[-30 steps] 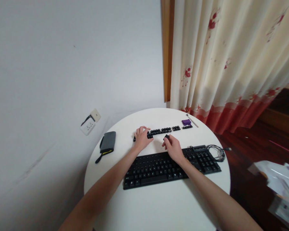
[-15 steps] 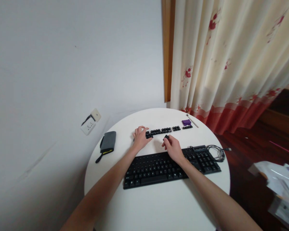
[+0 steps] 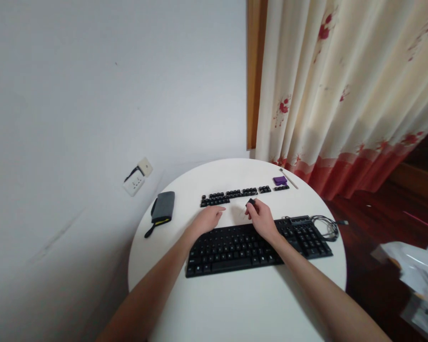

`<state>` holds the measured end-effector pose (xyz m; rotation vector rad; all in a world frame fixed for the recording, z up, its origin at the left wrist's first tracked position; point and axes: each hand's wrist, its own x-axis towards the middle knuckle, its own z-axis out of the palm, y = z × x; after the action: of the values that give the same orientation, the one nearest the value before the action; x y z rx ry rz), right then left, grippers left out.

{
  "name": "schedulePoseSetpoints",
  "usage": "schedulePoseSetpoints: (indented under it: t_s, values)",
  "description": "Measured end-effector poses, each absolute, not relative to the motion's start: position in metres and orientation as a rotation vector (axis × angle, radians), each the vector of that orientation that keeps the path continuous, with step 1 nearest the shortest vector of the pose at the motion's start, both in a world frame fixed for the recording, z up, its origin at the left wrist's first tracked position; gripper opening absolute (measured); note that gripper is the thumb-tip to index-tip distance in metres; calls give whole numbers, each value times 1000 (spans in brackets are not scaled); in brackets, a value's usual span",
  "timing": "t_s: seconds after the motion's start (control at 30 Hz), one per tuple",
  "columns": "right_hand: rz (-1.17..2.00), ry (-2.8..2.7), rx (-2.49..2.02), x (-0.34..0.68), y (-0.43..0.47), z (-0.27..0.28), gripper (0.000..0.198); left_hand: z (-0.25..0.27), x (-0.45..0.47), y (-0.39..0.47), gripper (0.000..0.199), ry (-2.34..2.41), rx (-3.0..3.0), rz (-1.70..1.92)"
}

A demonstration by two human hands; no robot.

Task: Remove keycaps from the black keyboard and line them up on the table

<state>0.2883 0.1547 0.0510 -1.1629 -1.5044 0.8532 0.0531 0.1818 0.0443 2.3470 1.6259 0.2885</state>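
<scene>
A black keyboard (image 3: 231, 251) lies across the white round table, several of its upper keys bare of caps. Above it, black keycaps (image 3: 216, 203) are lined up in short rows. My left hand (image 3: 207, 218) is over the keyboard's upper left edge, just below those rows, its fingers stretched to the right with nothing seen in them. Over the middle of the keyboard, my right hand (image 3: 262, 219) is closed around the black handle of a small keycap puller (image 3: 250, 203). Thin wires stick out from it toward the left.
A grey pouch (image 3: 163, 207) with a strap is at the table's left. Toward the back right are a purple cloth (image 3: 280, 181) and a thin brush (image 3: 288, 178). The keyboard's coiled cable (image 3: 326, 227) reaches past the right edge. A wall socket (image 3: 134, 183) is at left.
My left hand has drawn back from the left keycap rows toward the keyboard, uncovering them. My right hand keeps the puller in about the same place. The view has shifted slightly.
</scene>
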Motion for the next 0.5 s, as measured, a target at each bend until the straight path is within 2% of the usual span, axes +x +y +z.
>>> schedulePoseSetpoints:
  t_s: [0.23, 0.5]
  values:
    - [845, -1525, -1159, 287, 153, 52, 30, 34, 72, 177, 60, 1757, 2463, 45]
    - [860, -1534, -1152, 286, 152, 51, 31, 38, 76, 177, 60, 1811, 2444, 15]
